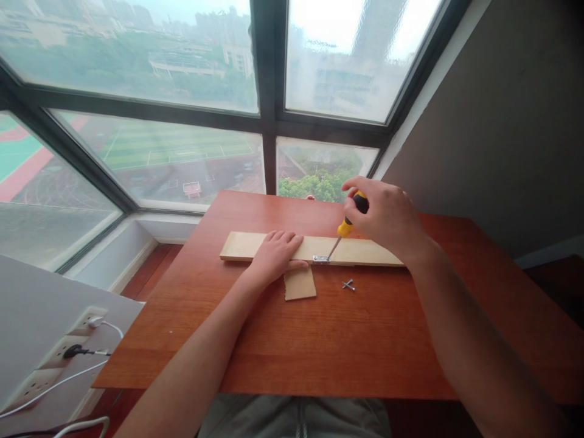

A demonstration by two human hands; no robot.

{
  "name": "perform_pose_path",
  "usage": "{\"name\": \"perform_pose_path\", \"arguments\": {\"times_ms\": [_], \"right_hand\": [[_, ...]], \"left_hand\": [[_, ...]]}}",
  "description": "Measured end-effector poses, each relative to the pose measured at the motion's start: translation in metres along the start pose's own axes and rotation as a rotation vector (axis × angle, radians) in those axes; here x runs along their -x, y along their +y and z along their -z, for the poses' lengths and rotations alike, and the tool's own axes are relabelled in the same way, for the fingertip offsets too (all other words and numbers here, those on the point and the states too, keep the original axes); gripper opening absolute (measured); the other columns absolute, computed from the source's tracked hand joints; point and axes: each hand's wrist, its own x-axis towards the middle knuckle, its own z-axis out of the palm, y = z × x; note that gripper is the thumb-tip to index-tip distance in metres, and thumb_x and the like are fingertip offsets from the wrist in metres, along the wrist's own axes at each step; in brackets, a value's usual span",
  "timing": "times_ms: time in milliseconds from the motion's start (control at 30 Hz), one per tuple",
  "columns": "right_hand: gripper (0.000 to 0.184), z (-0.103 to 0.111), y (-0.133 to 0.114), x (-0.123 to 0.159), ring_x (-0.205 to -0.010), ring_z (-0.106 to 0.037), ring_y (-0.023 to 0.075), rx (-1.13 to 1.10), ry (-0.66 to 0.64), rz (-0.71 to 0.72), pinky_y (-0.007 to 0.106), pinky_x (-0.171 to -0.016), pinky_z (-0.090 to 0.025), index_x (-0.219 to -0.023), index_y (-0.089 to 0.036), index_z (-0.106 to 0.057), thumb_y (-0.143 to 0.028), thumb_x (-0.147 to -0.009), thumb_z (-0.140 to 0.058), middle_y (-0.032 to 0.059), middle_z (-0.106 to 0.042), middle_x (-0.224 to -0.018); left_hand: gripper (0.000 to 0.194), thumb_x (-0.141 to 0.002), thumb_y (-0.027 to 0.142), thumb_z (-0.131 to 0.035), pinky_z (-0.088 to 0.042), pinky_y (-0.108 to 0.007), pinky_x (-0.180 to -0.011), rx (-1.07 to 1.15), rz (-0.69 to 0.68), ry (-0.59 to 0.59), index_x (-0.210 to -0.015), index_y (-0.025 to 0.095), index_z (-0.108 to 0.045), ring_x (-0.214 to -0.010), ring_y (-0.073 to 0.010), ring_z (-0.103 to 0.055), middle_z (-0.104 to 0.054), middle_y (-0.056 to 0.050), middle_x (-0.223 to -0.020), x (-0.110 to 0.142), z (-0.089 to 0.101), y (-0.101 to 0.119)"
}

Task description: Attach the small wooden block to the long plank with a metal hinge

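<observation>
A long pale wooden board [241,245] lies across the table. My left hand [277,250] grips it left of its middle, fingers over the top and thumb along the near edge. A small metal bracket [321,260] sits at the board's near edge, just right of that thumb. My right hand [385,213] is closed around the yellow and black handle of a screwdriver [345,229]. The shaft slants down to the bracket's right end; the tip's exact contact is too small to make out. Part of the board's right end is hidden behind my right forearm.
On the reddish wooden table [319,347], a square tan piece [300,283] lies against the board's near side. Several loose screws [348,285] lie to its right. Windows stand beyond the table, and wall sockets [59,351] with plugged-in cables are at lower left.
</observation>
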Motion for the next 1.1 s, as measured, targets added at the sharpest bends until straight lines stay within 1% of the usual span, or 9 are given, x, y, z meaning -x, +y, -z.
{"name": "perform_pose_path", "arguments": {"times_ms": [133,333,500,600,700,800,933,1000,1100], "right_hand": [[0.039,0.0016,0.0012,0.0007,-0.084,-0.062,0.0214,-0.098,-0.074,0.062,0.031,-0.064,-0.041,-0.114,-0.025,-0.059,-0.021,-0.076,-0.054,0.005,-0.068,-0.109],[0.025,-0.0024,-0.0008,0.0008,-0.069,-0.057,0.021,0.054,0.006,-0.053,0.031,-0.059,-0.035,-0.099,-0.025,-0.062,-0.043,-0.085,-0.053,0.0044,-0.066,-0.08],[0.025,0.0039,-0.0003,0.003,-0.072,-0.057,0.0186,-0.162,-0.087,0.017,0.03,-0.062,-0.038,-0.101,-0.023,-0.059,-0.024,-0.077,-0.053,0.0035,-0.066,-0.089],[0.019,0.0045,-0.0008,0.0036,-0.072,-0.057,0.0188,-0.2,-0.095,0.017,0.03,-0.062,-0.039,-0.098,-0.023,-0.058,-0.031,-0.081,-0.054,0.0036,-0.065,-0.088],[0.024,0.0,-0.001,0.0031,-0.07,-0.057,0.0208,-0.034,-0.002,-0.049,0.032,-0.061,-0.037,-0.094,-0.024,-0.059,-0.045,-0.083,-0.056,0.0042,-0.065,-0.081],[0.024,-0.0019,-0.0001,0.0036,-0.071,-0.058,0.0219,0.004,-0.003,-0.072,0.033,-0.062,-0.038,-0.1,-0.024,-0.059,-0.039,-0.081,-0.057,0.0043,-0.066,-0.082],[0.034,0.0043,-0.0003,0.0059,-0.072,-0.059,0.0188,-0.161,-0.109,-0.006,0.03,-0.061,-0.039,-0.108,-0.024,-0.056,-0.024,-0.074,-0.055,0.004,-0.067,-0.094],[0.029,0.0068,-0.0014,0.0064,-0.069,-0.058,0.0174,-0.187,-0.122,0.019,0.029,-0.06,-0.038,-0.105,-0.024,-0.057,-0.024,-0.075,-0.055,0.0036,-0.067,-0.095],[0.018,0.0057,-0.0029,0.0056,-0.067,-0.056,0.0184,-0.085,-0.041,-0.007,0.031,-0.06,-0.036,-0.092,-0.023,-0.06,-0.038,-0.082,-0.057,0.0033,-0.065,-0.082]], "left_hand": [[0.062,-0.085,0.065,-0.054,-0.035,-0.038,-0.098,0.0,0.0,0.004,-0.13,0.023,-0.05,-0.115,-0.0292,-0.052,-0.06,-0.011,-0.123,0.0003,-0.0002,-0.0002],[0.063,-0.085,0.065,-0.053,-0.035,-0.039,-0.098,0.0,-0.004,0.003,-0.131,0.021,-0.05,-0.115,-0.029,-0.053,-0.06,-0.011,-0.122,0.0006,0.0004,0.0003],[0.062,-0.085,0.065,-0.054,-0.035,-0.039,-0.098,0.002,0.003,0.005,-0.13,0.023,-0.05,-0.115,-0.0291,-0.053,-0.06,-0.011,-0.122,0.0003,0.0002,0.0004],[0.062,-0.085,0.065,-0.055,-0.035,-0.039,-0.098,0.001,0.005,0.002,-0.13,0.022,-0.05,-0.115,-0.0292,-0.052,-0.06,-0.011,-0.122,0.0001,0.0007,0.0008],[0.061,-0.085,0.064,-0.055,-0.035,-0.04,-0.098,0.001,0.004,0.002,-0.13,0.023,-0.05,-0.114,-0.0291,-0.053,-0.06,-0.011,-0.122,0.0003,0.0008,0.001],[0.061,-0.086,0.065,-0.052,-0.035,-0.039,-0.098,0.005,0.0,0.009,-0.13,0.023,-0.05,-0.115,-0.0288,-0.052,-0.06,-0.011,-0.122,0.0007,0.0004,0.0009],[0.061,-0.087,0.065,-0.051,-0.034,-0.04,-0.098,0.012,0.002,0.006,-0.13,0.022,-0.05,-0.114,-0.029,-0.052,-0.06,-0.012,-0.121,0.001,0.0008,0.0012],[0.061,-0.086,0.065,-0.051,-0.034,-0.04,-0.098,0.01,0.005,0.005,-0.13,0.022,-0.051,-0.114,-0.0291,-0.052,-0.06,-0.012,-0.121,0.001,0.0011,0.0015],[0.061,-0.087,0.066,-0.051,-0.035,-0.04,-0.098,0.006,0.001,0.007,-0.13,0.022,-0.051,-0.114,-0.0292,-0.052,-0.06,-0.012,-0.121,0.0009,0.0009,0.0016]]}}
